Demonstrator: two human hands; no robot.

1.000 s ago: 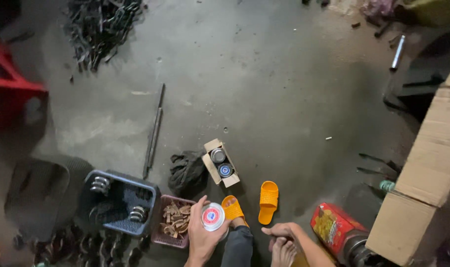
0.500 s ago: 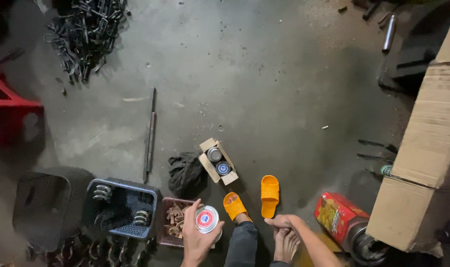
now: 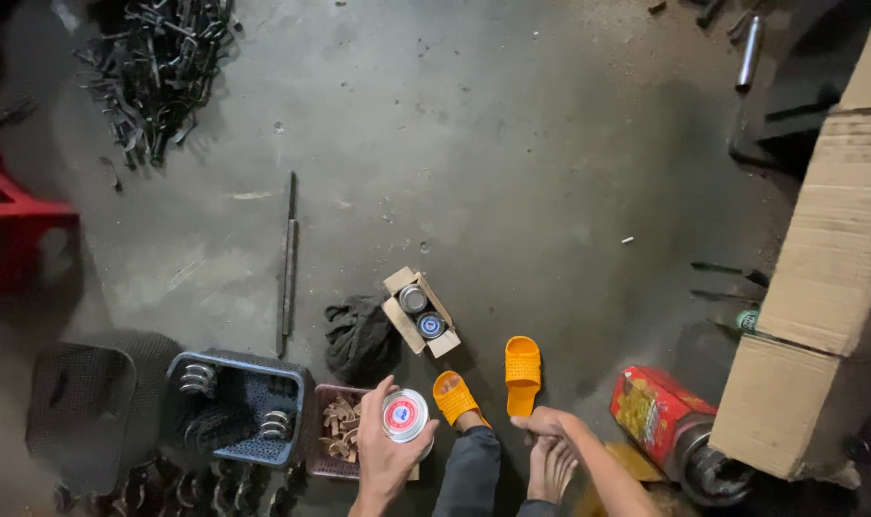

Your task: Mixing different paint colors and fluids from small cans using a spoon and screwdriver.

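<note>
Upright, round tin (image 3: 404,415), lid camera-facing.

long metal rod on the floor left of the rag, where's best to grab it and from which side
Grip the metal rod near its middle, coming straight down from above with fingers across its width. It lies flat on the concrete floor, long and thin, with bare floor on both sides. A mid-length hold should keep it balanced, though its weight cannot be judged.

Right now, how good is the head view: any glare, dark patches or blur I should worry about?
Head view: sharp at centre, no motion blur; light falls on the bare concrete floor, while the corners sink into shadow, hiding detail by the red stool. The round tin in the left hand shows a mild sheen; the right hand is dimmer. The cardboard box edges bow slightly.
</note>
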